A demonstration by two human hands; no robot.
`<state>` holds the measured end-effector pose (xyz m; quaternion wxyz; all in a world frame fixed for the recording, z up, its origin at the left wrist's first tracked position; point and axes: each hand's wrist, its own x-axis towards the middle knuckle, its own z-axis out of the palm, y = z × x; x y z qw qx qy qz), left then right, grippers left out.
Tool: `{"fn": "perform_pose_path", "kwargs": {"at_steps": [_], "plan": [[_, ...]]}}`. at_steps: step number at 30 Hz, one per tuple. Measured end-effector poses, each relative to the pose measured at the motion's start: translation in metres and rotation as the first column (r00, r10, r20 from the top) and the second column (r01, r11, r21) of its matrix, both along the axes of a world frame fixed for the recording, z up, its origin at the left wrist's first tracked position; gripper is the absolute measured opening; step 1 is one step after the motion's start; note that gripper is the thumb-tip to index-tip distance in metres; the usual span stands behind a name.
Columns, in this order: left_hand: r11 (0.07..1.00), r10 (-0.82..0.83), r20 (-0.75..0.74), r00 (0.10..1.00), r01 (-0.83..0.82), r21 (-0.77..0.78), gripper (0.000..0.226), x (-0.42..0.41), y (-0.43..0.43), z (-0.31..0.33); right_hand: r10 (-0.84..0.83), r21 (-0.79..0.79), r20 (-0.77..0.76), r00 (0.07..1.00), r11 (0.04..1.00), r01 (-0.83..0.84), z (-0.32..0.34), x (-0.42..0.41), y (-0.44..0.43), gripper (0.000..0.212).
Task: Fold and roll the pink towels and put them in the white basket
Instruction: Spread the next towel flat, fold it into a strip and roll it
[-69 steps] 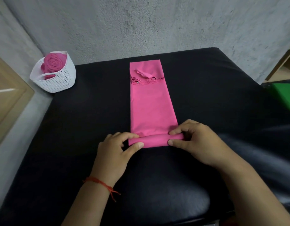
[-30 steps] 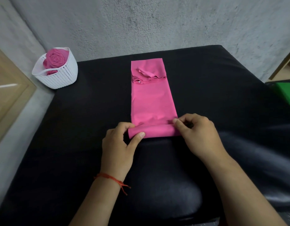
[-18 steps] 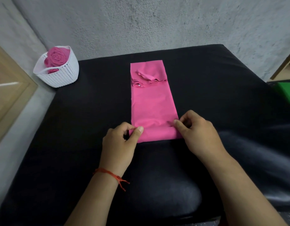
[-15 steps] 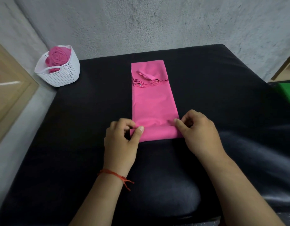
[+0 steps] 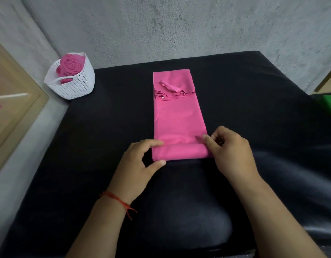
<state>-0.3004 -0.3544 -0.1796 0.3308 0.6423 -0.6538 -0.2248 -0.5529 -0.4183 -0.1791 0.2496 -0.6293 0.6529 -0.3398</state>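
Black pad point(image 5: 86, 164) w/ pink towel point(image 5: 177, 118), grey wall point(image 5: 179, 25) behind.

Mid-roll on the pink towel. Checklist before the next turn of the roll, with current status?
1. Left hand holds the left end of the roll: ok, thumb and forefinger pinch it.
2. Right hand holds the right end: ok, fingers curled on it.
3. Roll lies square across the pink towel: ok, it looks straight.
4. Towel ahead lies flat: not ok, slight wrinkles just past the roll, and bunched layers with a loop at the far end.
5. Room in the white basket: cannot tell; a rolled towel already fills much of it.
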Motion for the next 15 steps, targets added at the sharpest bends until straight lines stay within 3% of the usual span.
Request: {"fn": "perform_pose_path", "kwargs": {"at_steps": [3,5,10,15], "plan": [[0.992,0.096,-0.152,0.984,-0.083,0.091,0.041,-0.001,-0.004,-0.005,0.030,-0.049,-0.023,0.999,0.998,-0.031,0.003,-0.003,0.000,0.039],[0.988,0.127,-0.160,0.979,-0.110,0.112,0.037,-0.002,-0.005,-0.005,0.058,-0.070,-0.040,0.997,0.996,-0.061,0.004,-0.007,0.000,0.038],[0.992,0.121,0.018,0.993,-0.121,0.025,0.031,-0.003,-0.010,-0.010,0.120,-0.026,-0.012,0.993,0.992,-0.120,0.007,-0.014,0.002,0.028],[0.990,0.136,0.161,0.978,-0.141,0.018,0.049,-0.004,-0.012,-0.010,0.121,0.031,-0.093,0.988,0.992,-0.119,0.009,-0.011,0.002,0.032]]}}
